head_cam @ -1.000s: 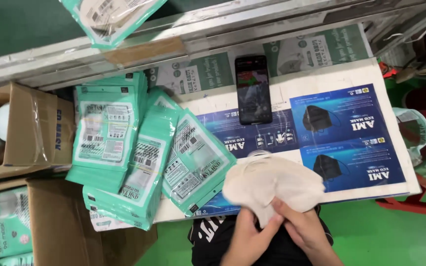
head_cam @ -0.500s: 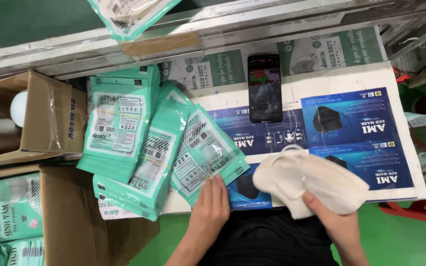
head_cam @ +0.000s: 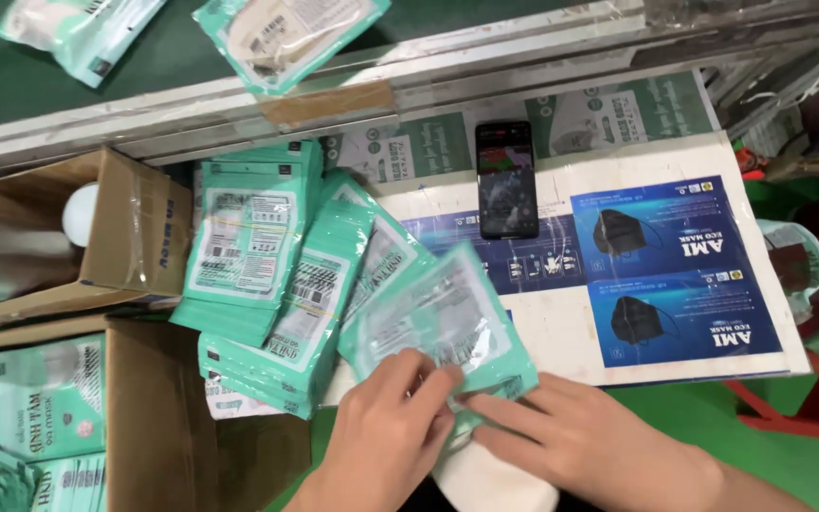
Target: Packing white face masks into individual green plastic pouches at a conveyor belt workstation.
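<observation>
My left hand [head_cam: 386, 427] and my right hand [head_cam: 571, 436] meet at the lower edge of a teal plastic pouch [head_cam: 438, 318], fingers pinched on it near the table's front edge. The pouch lies tilted over the white work board [head_cam: 561, 332]. A bundle of white face masks [head_cam: 495, 485] shows just below and between my wrists, mostly hidden by my hands. To the left of the pouch lie fanned stacks of the same teal pouches [head_cam: 267, 275].
A black phone [head_cam: 506, 178] lies on the board beside blue printed box sheets [head_cam: 675, 275]. Open cardboard boxes stand at left [head_cam: 135, 228], the lower one [head_cam: 40, 417] filled with teal packs. More packed pouches [head_cam: 286, 33] lie on the green belt behind a metal rail.
My left hand has drawn a teal pouch off the stack toward me. My right hand has lowered the white masks below the table edge and joined the left on the pouch.
</observation>
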